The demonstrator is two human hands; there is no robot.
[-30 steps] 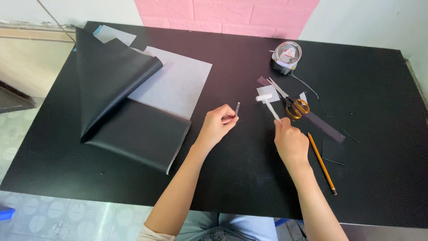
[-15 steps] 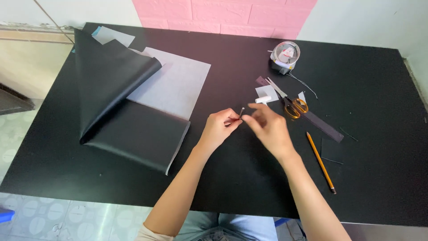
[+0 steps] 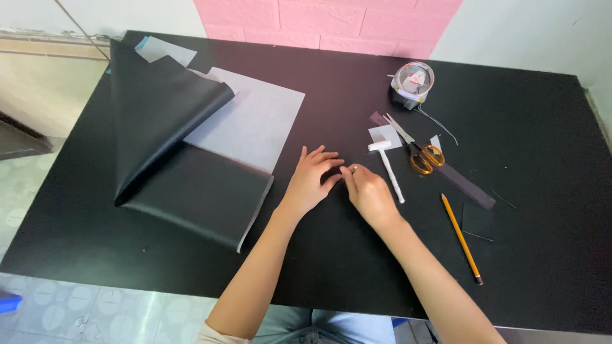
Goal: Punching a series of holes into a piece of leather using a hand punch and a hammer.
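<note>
My left hand (image 3: 312, 178) and my right hand (image 3: 366, 191) meet at the middle of the black table (image 3: 542, 127), fingertips together on a tiny dark piece that I can hardly make out. Both hands rest low on the tabletop. A white T-shaped tool (image 3: 389, 169) lies just right of my right hand. Orange-handled scissors (image 3: 417, 150) lie beyond it, over a white paper scrap (image 3: 384, 134).
A folded black sheet with a grey-white backing (image 3: 191, 146) covers the left of the table. A round tape dispenser (image 3: 412, 81) stands at the back. A yellow pencil (image 3: 461, 237), a black strip (image 3: 468, 186) and a small black square (image 3: 477, 221) lie at right.
My right hand has left the white tool by the scissors and come left to meet my left hand. Both hands have dropped to the tabletop.
</note>
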